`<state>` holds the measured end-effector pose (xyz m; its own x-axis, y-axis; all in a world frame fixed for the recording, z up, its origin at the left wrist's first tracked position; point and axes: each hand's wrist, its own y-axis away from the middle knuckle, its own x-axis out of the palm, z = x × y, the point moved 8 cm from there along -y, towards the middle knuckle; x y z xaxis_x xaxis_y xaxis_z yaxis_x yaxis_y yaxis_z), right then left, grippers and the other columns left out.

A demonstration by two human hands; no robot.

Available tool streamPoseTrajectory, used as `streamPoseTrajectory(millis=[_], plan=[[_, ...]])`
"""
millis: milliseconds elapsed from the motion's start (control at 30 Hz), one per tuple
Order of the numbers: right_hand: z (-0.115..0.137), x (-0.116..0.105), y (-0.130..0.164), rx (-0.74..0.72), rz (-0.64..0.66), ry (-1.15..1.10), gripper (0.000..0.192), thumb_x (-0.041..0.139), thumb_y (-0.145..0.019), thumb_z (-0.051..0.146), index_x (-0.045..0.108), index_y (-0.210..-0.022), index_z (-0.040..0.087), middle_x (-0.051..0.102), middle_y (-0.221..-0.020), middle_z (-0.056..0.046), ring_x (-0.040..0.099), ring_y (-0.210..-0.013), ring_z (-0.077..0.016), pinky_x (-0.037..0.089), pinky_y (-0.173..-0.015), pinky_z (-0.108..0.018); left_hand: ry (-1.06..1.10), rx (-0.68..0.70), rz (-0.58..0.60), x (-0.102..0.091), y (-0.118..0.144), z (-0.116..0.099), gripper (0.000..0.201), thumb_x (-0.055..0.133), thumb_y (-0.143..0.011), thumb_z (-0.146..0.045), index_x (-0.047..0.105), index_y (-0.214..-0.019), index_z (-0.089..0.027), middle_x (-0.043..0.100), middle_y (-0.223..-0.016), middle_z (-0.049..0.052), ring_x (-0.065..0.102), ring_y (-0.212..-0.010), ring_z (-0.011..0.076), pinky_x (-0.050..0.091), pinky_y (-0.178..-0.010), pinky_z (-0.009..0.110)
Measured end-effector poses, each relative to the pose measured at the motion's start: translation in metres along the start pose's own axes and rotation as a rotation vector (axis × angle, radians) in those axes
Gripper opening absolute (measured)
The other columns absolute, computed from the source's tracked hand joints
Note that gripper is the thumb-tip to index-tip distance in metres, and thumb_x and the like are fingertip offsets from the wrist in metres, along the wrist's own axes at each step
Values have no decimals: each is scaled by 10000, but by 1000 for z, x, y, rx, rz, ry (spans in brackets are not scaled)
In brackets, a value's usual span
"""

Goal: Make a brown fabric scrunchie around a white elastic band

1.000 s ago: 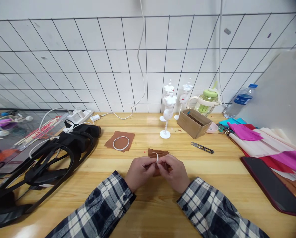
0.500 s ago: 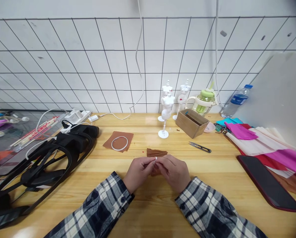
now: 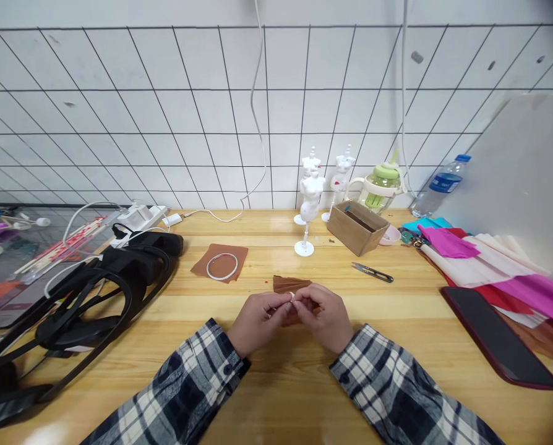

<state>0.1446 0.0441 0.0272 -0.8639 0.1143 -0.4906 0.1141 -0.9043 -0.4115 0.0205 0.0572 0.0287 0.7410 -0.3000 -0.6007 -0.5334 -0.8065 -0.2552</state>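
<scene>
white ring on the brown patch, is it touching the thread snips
Apart. The head view shows the white ring on its brown patch, with bare wood before the thread snips.

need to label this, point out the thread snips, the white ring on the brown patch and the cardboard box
thread snips (image 3: 372,272), head view, mid blades
white ring (image 3: 221,266), head view, its rim
cardboard box (image 3: 353,232), head view, front wall

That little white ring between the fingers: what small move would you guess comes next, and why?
Probably tucking the brown fabric further around the white ring. Both the left hand and the right hand pinch it together over the table, and the fabric looks only partly gathered there.
</scene>
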Motion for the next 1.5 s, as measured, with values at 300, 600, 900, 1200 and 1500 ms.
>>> streamPoseTrajectory(millis=[300, 600, 900, 1200, 1500], plan=[[5, 5, 1, 8, 24, -1, 68, 580, -807, 192, 637, -773, 207, 578, -671, 17, 518, -584, -105, 404, -535, -209, -131, -25, -58, -2, 2, 5, 202, 525, -875, -234, 717, -831, -189, 682, -669, -8, 563, -578, 91, 395, -567, 174], [10, 4, 4, -47, -15, 79, 94, 570, -846, 228, 663, -857, 216, 627, -729, 1, 562, -632, -117, 437, -593, -230, 47, -108, -80, -1, 0, 9, 234, 495, -826, -155, 726, -792, -169, 681, -612, -16, 601, -566, 101, 456, -566, 165], [14, -1, 5, -97, -39, 164, 118, 552, -858, 240, 654, -908, 208, 663, -799, -23, 592, -697, -139, 440, -613, -247, 79, -104, -81, 1, 1, 11, 245, 497, -886, -220, 741, -911, -201, 723, -692, -6, 623, -579, 101, 485, -573, 171], [8, 2, 3, -16, 3, 124, 79, 554, -826, 192, 629, -842, 212, 632, -758, -4, 562, -646, -125, 440, -585, -234, 63, -106, -68, 1, 1, 7, 250, 504, -872, -198, 744, -943, -199, 744, -757, 6, 649, -643, 118, 498, -601, 182], [2, -1, 0, 46, -25, 6, 49, 551, -771, 182, 581, -739, 205, 571, -655, 19, 497, -565, -107, 394, -522, -216, 49, -113, -84, -1, 1, 6, 213, 531, -840, -189, 743, -864, -193, 736, -718, 1, 644, -616, 113, 498, -594, 187]])
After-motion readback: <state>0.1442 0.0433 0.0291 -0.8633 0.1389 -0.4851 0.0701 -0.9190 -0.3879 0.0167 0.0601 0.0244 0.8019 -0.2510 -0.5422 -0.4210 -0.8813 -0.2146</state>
